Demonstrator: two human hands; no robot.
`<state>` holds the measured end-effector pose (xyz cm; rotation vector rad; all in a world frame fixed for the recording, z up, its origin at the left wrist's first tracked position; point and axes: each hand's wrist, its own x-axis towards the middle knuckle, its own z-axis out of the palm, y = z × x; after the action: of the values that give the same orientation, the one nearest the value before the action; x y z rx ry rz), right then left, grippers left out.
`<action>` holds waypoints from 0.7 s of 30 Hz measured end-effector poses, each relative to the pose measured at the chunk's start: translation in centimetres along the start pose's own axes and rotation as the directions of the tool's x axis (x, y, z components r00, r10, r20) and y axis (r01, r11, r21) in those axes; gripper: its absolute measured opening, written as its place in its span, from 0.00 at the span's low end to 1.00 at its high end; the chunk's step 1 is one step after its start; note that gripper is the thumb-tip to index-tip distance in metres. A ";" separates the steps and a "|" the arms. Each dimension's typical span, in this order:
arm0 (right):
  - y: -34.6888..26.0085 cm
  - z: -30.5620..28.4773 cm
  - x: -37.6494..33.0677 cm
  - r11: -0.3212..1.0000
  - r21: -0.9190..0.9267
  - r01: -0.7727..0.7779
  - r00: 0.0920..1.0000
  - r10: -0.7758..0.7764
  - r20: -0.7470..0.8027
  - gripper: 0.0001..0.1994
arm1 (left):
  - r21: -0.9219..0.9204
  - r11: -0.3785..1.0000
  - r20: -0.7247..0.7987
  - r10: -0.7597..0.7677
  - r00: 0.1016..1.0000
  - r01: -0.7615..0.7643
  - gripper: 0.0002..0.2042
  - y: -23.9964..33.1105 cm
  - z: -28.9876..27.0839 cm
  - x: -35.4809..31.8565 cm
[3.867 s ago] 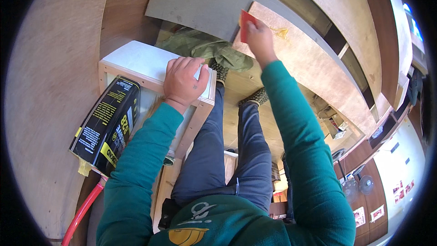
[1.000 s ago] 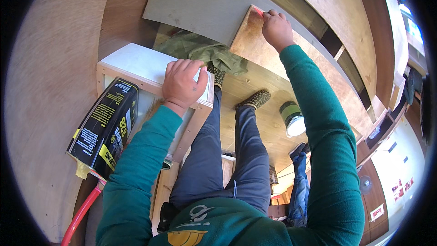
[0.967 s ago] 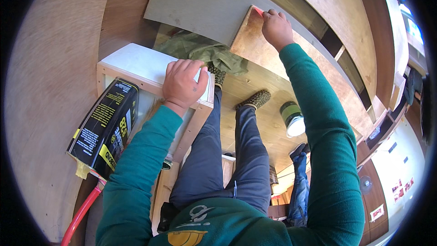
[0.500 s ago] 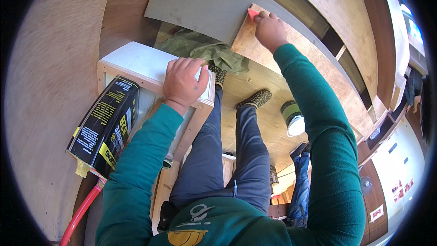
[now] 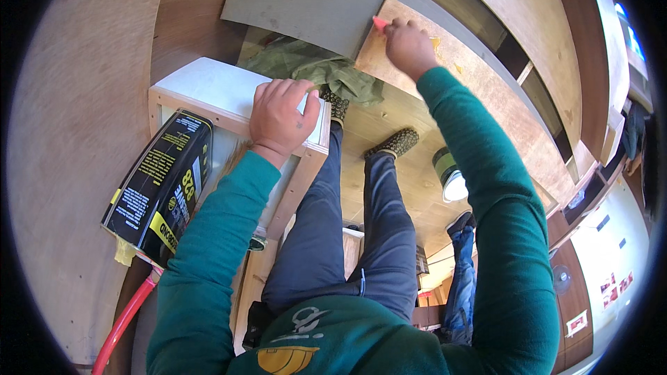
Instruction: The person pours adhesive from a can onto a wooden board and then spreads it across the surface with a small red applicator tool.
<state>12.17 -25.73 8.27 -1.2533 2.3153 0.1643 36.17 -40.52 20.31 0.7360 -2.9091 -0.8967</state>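
Note:
My right hand (image 5: 410, 45) is closed around a small red spreader (image 5: 379, 23), its flat end showing past my fingers at the far end of a wooden board (image 5: 479, 101). Wet-looking amber glue (image 5: 458, 69) lies on that board beside my hand. My left hand (image 5: 283, 111) rests on the near right corner of a white-topped wooden box (image 5: 208, 87), thumb apart from the fingers, with nothing seen in its grasp. Left of that hand, a black and yellow rectangular can (image 5: 156, 180) leans against the box.
A grey sheet (image 5: 299, 7) lies beyond the board. Crumpled green cloth (image 5: 326, 73) sits near my feet. A round can with a white end (image 5: 451, 177) stands on the wooden floor (image 5: 354, 180). A red hose (image 5: 125, 323) runs at lower left; another person's legs (image 5: 460, 285) are behind me.
The right hand with the spreader has shifted slightly left on the board, and amber glue now shows beside it. My left hand stays on the box corner. The view has shifted slightly.

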 end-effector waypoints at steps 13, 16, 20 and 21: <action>-7.9 5.8 -11.6 0.975 0.200 0.101 0.982 -0.130 0.138 0.10 | 0.007 1.000 -0.010 0.018 1.000 -0.018 0.05 0.0 0.2 0.0; -6.4 4.5 -13.2 0.959 0.280 0.036 0.990 -0.073 0.124 0.11 | 0.004 1.000 -0.015 0.016 1.000 -0.016 0.05 0.0 0.0 0.1; -2.0 3.8 -12.6 0.963 0.252 -0.095 0.976 0.140 -0.167 0.15 | 0.020 1.000 -0.007 0.014 1.000 -0.014 0.05 0.0 0.0 0.0; -1.3 3.7 -12.0 0.962 0.240 -0.133 0.967 0.179 -0.180 0.16 | 0.021 1.000 -0.005 0.017 1.000 -0.016 0.05 0.0 0.1 0.0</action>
<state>20.01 -16.20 11.02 -1.0129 2.5222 -0.1773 36.13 -40.49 20.28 0.7133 -2.9199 -0.8628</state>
